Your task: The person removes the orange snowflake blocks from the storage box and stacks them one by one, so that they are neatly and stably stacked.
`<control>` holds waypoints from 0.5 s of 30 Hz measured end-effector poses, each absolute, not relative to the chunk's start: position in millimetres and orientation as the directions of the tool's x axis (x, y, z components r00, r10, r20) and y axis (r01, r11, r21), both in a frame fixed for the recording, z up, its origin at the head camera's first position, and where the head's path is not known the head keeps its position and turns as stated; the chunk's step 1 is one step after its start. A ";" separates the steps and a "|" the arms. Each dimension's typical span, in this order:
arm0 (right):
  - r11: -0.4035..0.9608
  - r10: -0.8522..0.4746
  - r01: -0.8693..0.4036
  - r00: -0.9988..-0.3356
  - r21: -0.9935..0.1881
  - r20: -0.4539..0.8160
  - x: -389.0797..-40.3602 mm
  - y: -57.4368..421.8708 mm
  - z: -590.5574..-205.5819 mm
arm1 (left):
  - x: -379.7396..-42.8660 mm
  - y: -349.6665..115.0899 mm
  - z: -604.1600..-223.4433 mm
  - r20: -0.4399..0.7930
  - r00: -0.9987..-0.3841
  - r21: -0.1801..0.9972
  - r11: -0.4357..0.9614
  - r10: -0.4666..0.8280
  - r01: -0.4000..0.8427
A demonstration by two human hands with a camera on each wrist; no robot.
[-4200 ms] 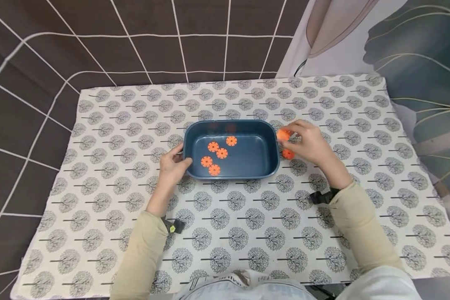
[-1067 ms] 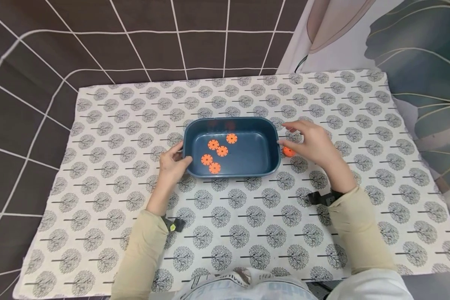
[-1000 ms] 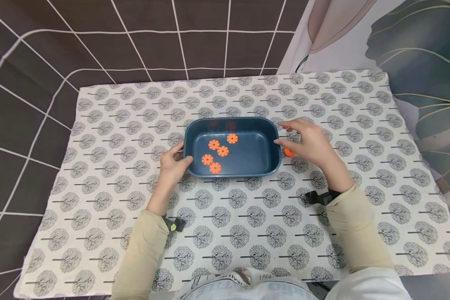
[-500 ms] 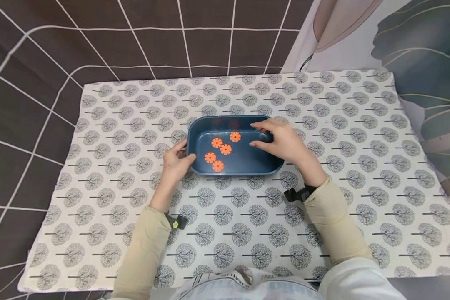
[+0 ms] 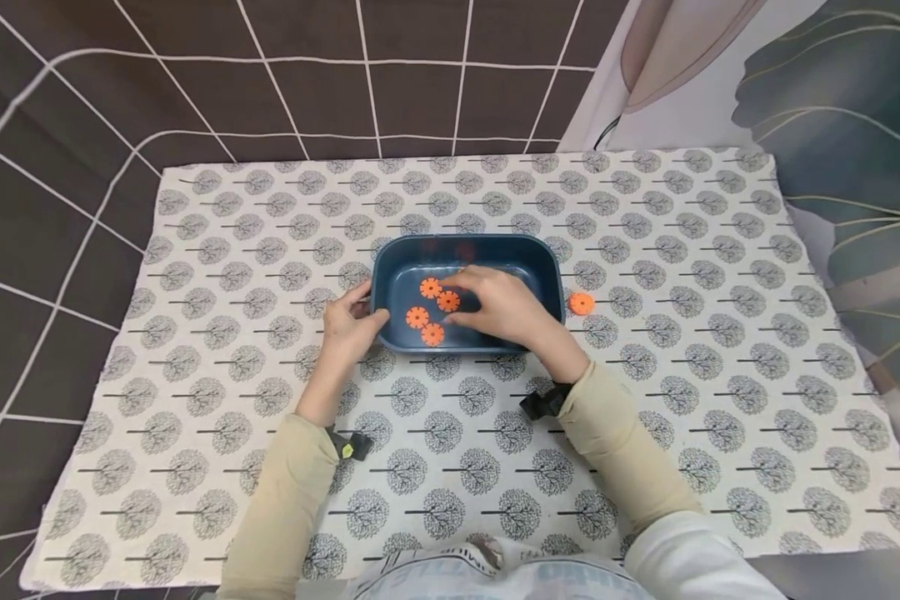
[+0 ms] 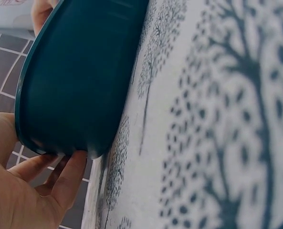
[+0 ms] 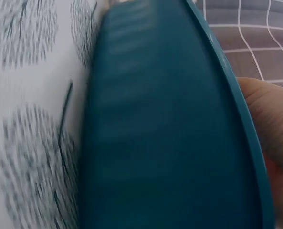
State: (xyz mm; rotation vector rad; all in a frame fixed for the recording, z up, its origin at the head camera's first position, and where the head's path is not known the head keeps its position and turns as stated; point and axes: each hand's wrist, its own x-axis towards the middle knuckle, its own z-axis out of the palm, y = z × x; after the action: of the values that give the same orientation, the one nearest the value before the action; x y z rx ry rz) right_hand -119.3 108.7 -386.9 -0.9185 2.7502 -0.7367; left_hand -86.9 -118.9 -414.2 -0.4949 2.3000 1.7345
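A dark blue plastic basin sits mid-table with notched orange discs on its floor. My left hand grips its left end, thumb on the rim; the left wrist view shows the fingers against the outer wall. Inside the basin, my right hand reaches over the discs, thumb and index finger apart on either side of one orange disc. Other discs show left of it, such as a lower disc. The right hand covers part of the floor. From the right wrist, the basin wall hides most of that hand.
Just outside the basin's right end, an orange disc lies on the tablecloth printed with trees, its edge looking thick like a small stack. A dark tiled curtain hangs behind the table.
My right hand has left the orange disc outside the basin's right end, passed over the rim and come down among the discs inside, covering the rear one. My left hand keeps its grip.
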 end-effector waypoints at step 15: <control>0.683 -0.639 -0.463 -0.753 -0.565 -0.155 -114.3 76.3 -400.9 | -87.3 -119.3 -414.6 -0.352 -0.927 0.896 0.240 -0.128 -0.374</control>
State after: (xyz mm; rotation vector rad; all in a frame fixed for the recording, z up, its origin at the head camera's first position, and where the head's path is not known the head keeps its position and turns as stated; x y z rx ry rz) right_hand -114.3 76.3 -400.9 -0.8677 2.5558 -0.7242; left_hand -87.3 -119.3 -414.6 -0.4741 2.3037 1.7556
